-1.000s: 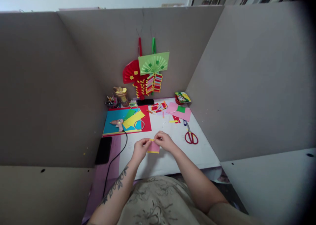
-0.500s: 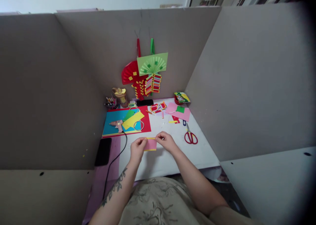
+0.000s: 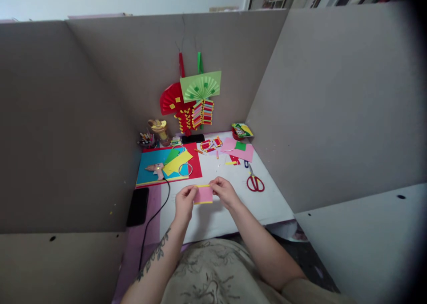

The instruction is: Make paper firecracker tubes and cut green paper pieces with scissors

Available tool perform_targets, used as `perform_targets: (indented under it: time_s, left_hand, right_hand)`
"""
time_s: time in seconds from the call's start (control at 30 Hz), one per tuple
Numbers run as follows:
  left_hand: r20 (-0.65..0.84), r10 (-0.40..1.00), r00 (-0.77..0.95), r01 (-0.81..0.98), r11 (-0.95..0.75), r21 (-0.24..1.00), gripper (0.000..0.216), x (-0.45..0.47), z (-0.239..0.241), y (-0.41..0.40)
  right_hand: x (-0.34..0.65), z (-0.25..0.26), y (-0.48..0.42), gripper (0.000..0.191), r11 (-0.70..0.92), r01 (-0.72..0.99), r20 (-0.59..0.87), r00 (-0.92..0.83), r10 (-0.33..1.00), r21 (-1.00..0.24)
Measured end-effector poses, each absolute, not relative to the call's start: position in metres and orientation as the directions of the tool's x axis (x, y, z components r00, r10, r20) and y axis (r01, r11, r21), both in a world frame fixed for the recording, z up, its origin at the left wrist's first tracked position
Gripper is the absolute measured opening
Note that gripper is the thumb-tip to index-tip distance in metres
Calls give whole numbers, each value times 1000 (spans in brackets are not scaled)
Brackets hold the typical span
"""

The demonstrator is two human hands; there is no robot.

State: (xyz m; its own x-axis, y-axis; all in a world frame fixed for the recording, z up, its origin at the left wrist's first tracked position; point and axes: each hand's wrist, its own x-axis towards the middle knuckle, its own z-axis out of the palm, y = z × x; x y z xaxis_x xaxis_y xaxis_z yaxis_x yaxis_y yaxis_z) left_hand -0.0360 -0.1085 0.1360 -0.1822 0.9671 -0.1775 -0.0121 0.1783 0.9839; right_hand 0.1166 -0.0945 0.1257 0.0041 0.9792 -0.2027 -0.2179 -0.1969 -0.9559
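Here a pink card (image 3: pixel 203 194) with yellow strips (image 3: pixel 204 202) is over the table (image 3: pixel 267 204) toward its near edge, pinched at its upper left corner by the left hand (image 3: pixel 184 201) and upper right by the right hand (image 3: pixel 224 191), scissors (image 3: pixel 255 188) near the table's right edge, a glue gun (image 3: pixel 159 170) nearer the left.

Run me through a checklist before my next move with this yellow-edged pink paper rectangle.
1. Yellow-edged pink paper rectangle pinched by left hand and right hand: ok.
2. Yellow strips along its near and far edges: ok.
3. Red-handled metal scissors apart from both hands: ok.
4. Thin black cable apart from left hand: ok.
5. Pink pistol-shaped glue gun cool: cannot tell.
6. White work surface free of scraps: not ok; red and yellow paper pieces lie beyond right hand.
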Motion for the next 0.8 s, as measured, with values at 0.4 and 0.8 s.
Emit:
perform_targets:
  time_s: [0.4,0.8]
  left_hand:
    - [-181,960,-212,-62,172,983,25,-33,137,-112]
    - [26,993,-119,256,6,967,22,-40,137,-112]
  right_hand:
    - [113,120,-94,21,-163,-301,-185,46,982,-940]
    - [107,145,-96,5,286,422,241,-159,957,-860]
